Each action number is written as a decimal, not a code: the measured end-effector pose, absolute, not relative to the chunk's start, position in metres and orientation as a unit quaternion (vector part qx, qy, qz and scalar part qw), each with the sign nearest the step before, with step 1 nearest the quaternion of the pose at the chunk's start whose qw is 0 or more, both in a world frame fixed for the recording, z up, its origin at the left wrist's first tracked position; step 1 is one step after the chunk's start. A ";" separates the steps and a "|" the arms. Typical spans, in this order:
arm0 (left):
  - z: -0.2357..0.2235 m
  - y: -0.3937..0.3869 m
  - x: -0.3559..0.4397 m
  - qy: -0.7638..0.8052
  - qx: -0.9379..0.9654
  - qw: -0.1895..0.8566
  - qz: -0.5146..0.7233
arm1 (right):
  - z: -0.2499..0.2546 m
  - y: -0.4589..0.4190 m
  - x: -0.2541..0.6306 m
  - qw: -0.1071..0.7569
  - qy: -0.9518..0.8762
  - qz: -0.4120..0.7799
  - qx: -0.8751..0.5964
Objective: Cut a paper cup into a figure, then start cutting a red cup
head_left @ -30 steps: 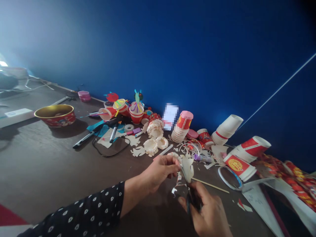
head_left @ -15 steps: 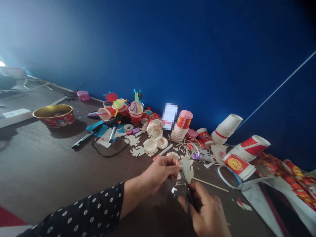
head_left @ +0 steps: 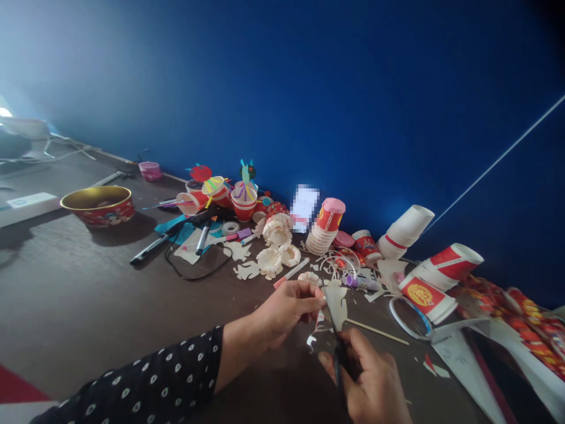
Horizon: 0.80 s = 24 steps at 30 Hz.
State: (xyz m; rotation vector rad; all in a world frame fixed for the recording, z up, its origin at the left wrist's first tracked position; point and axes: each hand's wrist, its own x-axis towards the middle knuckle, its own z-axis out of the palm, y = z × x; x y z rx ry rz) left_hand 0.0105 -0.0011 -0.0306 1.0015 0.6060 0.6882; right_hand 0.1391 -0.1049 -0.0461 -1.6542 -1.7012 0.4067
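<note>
Left hand (head_left: 286, 309) and right hand (head_left: 375, 377) work close together over the dark table (head_left: 132, 318), the left with thumb and fingertips pinched at a small pale piece (head_left: 323, 301), mostly hidden by the fingers, the right closed round the handles of black-handled scissors (head_left: 336, 341). The blades point away from the body, their tips just beside the left fingertips. Clutter crowds the space beyond: a flat white paper scrap (head_left: 339, 303) behind the blades, frilled white paper rounds (head_left: 270, 262), a purple-capped tube (head_left: 362, 283) and a slim wooden stick (head_left: 379, 332) near the right hand. Farther right are a pale ring (head_left: 392, 309) and a tipped red-and-white cup (head_left: 419, 293) bearing a gold emblem; beyond the rounds, a stack of paper cups (head_left: 326, 229) leans near the smooth blue wall (head_left: 265, 88). A round red tin (head_left: 103, 217) with a shiny gold inside stands well apart at left. The left forearm reaches in diagonally, wrist bare below a black sleeve (head_left: 168, 377) dotted with white shapes; the right hand enters from the bottom edge, fingers curled. Below the pinch shows a thin, curled red-and-white strip (head_left: 311, 340), its attachment unclear.
</note>
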 end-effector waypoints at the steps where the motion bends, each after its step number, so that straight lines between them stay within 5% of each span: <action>1: -0.031 -0.001 0.010 0.278 0.463 0.779 0.319 | -0.046 -0.105 0.139 0.359 -0.660 0.159 -0.640; 24: -0.025 0.010 0.003 0.281 0.570 0.713 0.296 | -0.040 -0.107 0.140 0.354 -0.636 0.219 -0.650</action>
